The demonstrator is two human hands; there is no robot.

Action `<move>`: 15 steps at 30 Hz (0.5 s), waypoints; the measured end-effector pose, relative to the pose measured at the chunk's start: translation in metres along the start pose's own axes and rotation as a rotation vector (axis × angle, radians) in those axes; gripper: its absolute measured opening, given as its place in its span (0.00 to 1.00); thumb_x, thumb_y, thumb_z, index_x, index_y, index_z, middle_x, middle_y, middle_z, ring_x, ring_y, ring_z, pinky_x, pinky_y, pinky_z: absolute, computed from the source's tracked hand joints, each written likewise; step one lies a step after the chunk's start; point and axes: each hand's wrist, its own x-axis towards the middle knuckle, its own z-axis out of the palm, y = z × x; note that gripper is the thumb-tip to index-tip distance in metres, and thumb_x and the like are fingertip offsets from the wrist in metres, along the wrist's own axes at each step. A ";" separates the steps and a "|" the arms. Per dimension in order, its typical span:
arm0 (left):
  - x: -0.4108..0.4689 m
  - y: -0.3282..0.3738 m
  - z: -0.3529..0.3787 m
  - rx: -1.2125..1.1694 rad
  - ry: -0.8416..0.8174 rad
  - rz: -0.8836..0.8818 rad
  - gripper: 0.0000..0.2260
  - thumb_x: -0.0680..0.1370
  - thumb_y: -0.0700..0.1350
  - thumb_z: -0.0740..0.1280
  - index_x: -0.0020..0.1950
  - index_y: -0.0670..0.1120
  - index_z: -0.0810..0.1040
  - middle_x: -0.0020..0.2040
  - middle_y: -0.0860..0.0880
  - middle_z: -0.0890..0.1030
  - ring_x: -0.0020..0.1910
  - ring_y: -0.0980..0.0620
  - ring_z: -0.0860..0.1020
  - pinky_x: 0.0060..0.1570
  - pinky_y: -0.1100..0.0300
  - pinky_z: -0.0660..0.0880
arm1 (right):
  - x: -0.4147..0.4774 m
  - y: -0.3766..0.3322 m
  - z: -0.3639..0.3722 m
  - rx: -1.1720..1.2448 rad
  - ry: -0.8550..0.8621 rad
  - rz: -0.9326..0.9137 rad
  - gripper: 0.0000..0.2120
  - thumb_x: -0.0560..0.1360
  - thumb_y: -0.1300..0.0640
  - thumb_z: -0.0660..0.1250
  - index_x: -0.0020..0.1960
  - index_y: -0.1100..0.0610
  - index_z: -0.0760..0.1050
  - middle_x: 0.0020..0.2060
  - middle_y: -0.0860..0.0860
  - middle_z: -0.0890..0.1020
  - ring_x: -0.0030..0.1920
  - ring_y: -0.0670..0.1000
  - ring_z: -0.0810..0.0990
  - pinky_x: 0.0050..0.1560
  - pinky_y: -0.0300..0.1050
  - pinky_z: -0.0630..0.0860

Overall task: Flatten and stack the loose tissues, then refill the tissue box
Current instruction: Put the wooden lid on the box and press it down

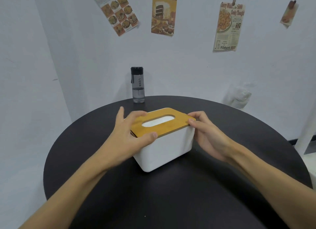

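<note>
A white tissue box (pixel 164 151) stands in the middle of a round black table (pixel 171 194). A wooden lid (pixel 153 129) with an oval slot lies on top of it, and white tissue (pixel 158 121) shows through the slot. My left hand (pixel 130 133) grips the lid's left end, thumb on the near edge and fingers over the far corner. My right hand (pixel 206 134) pinches the lid's right end with curled fingers. No loose tissues lie on the table.
A grey water bottle (pixel 138 85) with a black cap stands at the table's far edge, behind the box. Recipe posters hang on the white wall. A clear plastic bag (pixel 239 97) sits beyond the table at the right.
</note>
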 end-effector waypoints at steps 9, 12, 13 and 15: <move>0.003 -0.019 0.014 -0.265 0.127 -0.047 0.46 0.59 0.69 0.71 0.75 0.63 0.58 0.68 0.56 0.68 0.65 0.54 0.72 0.63 0.55 0.71 | 0.001 0.000 0.007 0.054 -0.032 0.055 0.29 0.73 0.49 0.68 0.73 0.46 0.68 0.65 0.46 0.80 0.69 0.49 0.74 0.76 0.52 0.62; 0.004 -0.019 0.013 -0.243 0.117 -0.058 0.49 0.58 0.70 0.69 0.77 0.63 0.57 0.71 0.56 0.66 0.67 0.52 0.70 0.63 0.55 0.69 | 0.000 0.002 0.007 0.041 -0.016 0.049 0.31 0.72 0.46 0.70 0.74 0.46 0.68 0.66 0.45 0.79 0.70 0.48 0.73 0.77 0.53 0.61; 0.004 -0.018 0.012 -0.239 0.115 -0.058 0.49 0.58 0.70 0.69 0.77 0.64 0.57 0.71 0.56 0.66 0.68 0.52 0.69 0.64 0.55 0.69 | 0.000 0.003 0.006 0.029 -0.012 0.044 0.31 0.72 0.44 0.71 0.74 0.45 0.68 0.67 0.45 0.78 0.70 0.48 0.72 0.77 0.53 0.60; 0.005 -0.019 0.011 -0.228 0.113 -0.051 0.50 0.58 0.71 0.69 0.78 0.64 0.57 0.73 0.57 0.65 0.70 0.53 0.68 0.65 0.54 0.68 | 0.000 0.004 0.007 0.002 0.005 0.035 0.31 0.72 0.43 0.72 0.74 0.45 0.68 0.67 0.44 0.77 0.72 0.47 0.70 0.78 0.52 0.58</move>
